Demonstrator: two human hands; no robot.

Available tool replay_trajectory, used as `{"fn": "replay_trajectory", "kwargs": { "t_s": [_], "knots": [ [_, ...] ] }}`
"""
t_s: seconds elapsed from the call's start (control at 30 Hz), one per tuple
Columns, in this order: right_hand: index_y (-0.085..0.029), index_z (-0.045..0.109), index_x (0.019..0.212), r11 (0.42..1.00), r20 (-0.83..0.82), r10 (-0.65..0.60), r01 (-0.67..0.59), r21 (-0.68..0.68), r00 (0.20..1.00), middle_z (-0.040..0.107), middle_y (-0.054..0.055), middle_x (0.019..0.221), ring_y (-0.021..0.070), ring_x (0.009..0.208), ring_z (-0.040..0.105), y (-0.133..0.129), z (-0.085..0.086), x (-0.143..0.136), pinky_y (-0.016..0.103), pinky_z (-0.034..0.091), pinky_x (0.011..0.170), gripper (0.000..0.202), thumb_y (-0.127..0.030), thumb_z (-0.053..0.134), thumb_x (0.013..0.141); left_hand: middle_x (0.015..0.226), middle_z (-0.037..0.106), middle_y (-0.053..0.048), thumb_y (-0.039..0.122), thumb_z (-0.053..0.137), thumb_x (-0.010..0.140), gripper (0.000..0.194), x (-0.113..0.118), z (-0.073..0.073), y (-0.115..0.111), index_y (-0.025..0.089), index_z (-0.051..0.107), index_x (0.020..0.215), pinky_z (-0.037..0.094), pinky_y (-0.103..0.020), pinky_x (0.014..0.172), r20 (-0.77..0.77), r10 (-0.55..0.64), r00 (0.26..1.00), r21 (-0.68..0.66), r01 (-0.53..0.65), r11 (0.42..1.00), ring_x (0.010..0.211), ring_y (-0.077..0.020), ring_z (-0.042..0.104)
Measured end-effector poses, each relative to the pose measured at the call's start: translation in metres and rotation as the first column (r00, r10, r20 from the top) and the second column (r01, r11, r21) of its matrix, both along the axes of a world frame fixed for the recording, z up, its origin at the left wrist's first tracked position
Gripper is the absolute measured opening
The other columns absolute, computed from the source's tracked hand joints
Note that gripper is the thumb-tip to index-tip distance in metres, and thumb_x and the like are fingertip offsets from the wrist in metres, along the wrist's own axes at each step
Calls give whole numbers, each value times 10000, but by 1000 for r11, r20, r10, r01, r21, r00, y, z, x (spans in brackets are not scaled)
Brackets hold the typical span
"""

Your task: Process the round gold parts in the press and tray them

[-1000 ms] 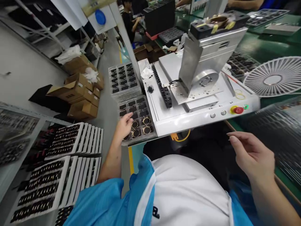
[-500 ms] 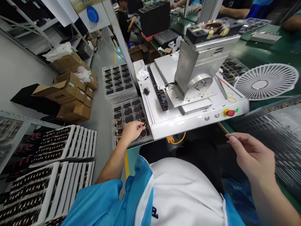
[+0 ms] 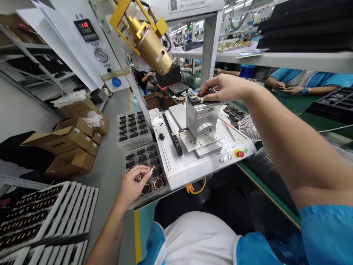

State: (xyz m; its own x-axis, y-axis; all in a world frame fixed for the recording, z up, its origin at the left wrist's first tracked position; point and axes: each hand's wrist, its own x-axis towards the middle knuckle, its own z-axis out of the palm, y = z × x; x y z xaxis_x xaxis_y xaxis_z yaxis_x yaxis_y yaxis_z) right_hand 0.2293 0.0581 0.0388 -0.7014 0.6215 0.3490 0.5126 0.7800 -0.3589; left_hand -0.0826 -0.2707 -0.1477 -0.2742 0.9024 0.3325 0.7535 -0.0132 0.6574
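Note:
My left hand [image 3: 135, 186] is closed in a pinch on a small gold-rimmed watch case [image 3: 151, 168], seen nearly edge-on above a clear plastic tray [image 3: 162, 191]. Round gold-rimmed watch cases [image 3: 158, 183] and flat black pieces [image 3: 142, 159] fill the tray's pockets. Reaching far forward, my right hand [image 3: 220, 89] has its fingers bent down onto the black fixture [image 3: 194, 99] on top of a metal block [image 3: 202, 119]. Those fingertips are closed around a spot on the fixture; what lies between them is hidden.
A gold cylindrical head [image 3: 154, 51] on a yellow bracket hangs above the white machine bed [image 3: 176, 173]. A red emergency button [image 3: 240, 154] sits on its front edge. Stacked trays [image 3: 132, 127] stand left of the bed, with cardboard boxes [image 3: 74, 136] beyond. A white fan [image 3: 248, 127] stands at right.
My right hand has gone from the lower right up to the fixture. The left has lifted a watch case from the tray. The view has tilted up, bringing in the gold head.

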Motion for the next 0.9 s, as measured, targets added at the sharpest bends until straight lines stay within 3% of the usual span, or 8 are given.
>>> {"fn": "replay_trajectory", "kwargs": {
  "t_s": [0.1, 0.2, 0.3, 0.4, 0.53, 0.7, 0.8, 0.9],
  "knots": [
    [29, 747, 967, 997, 28, 66, -65, -34, 997, 691, -60, 844, 114, 910, 687, 9, 8, -5, 521, 420, 1089, 349, -244, 801, 755, 1137, 790, -94, 394, 712, 902, 207, 4, 25, 12, 223, 772, 801, 618, -390, 958, -39, -70, 997, 140, 74, 987, 1016, -239, 770],
    [0, 757, 974, 997, -181, 74, -79, -20, 981, 726, -16, 872, 141, 933, 702, 6, 1, -1, 503, 476, 1078, 312, -201, 843, 752, 1175, 783, -96, 338, 704, 920, 153, 15, 53, 47, 214, 775, 866, 618, -404, 984, -44, -161, 986, 306, 166, 937, 1053, -235, 768],
    [-81, 752, 1024, 995, -525, 78, -102, -17, 847, 763, 54, 1003, 181, 934, 723, -10, -17, 14, 463, 585, 1004, 322, -233, 882, 772, 1106, 803, -95, 335, 698, 923, 173, 34, 82, 99, 195, 760, 842, 634, -390, 934, -28, -274, 961, 464, 255, 848, 1029, -229, 771],
    [-155, 746, 1031, 992, -691, 50, -116, -50, 722, 767, 79, 1068, 217, 959, 738, -38, -43, 36, 453, 626, 967, 395, -405, 902, 767, 1092, 808, -102, 347, 684, 926, 196, 57, 112, 157, 180, 771, 871, 631, -362, 904, -69, -351, 934, 517, 335, 788, 1036, -224, 767],
    [-202, 748, 993, 978, -742, -39, -125, -164, 669, 769, 100, 1122, 251, 1026, 740, -84, -83, 68, 454, 625, 962, 401, -499, 893, 766, 1120, 802, -101, 341, 667, 922, 213, 80, 155, 225, 173, 798, 938, 608, -395, 945, -319, -411, 854, 431, 516, 740, 1086, -252, 749],
    [-237, 757, 936, 947, -741, -162, -110, -303, 652, 777, 104, 1119, 291, 1116, 727, -129, -132, 104, 454, 599, 995, 307, -480, 877, 792, 1010, 832, -71, 281, 722, 851, 154, 98, 195, 275, 205, 838, 919, 597, -384, 952, -458, -661, 595, 59, 762, 645, 997, -258, 774],
    [-249, 768, 932, 915, -729, -265, -75, -397, 631, 775, 108, 1142, 304, 1123, 724, -149, -159, 120, 458, 599, 994, 297, -483, 879, 788, 998, 840, -67, 278, 757, 814, 171, 101, 203, 286, 204, 855, 934, 601, -381, 955, -419, -694, 585, -25, 757, 653, 970, -263, 788],
    [-265, 778, 928, 862, -698, -389, -30, -506, 602, 774, 103, 1144, 312, 1115, 726, -164, -186, 134, 464, 615, 972, 316, -514, 884, 766, 1100, 832, -77, 342, 730, 854, 251, 98, 197, 286, 205, 852, 1026, 580, -415, 1032, -365, -717, 594, -61, 753, 655, 1097, -293, 771]
  ]
}}
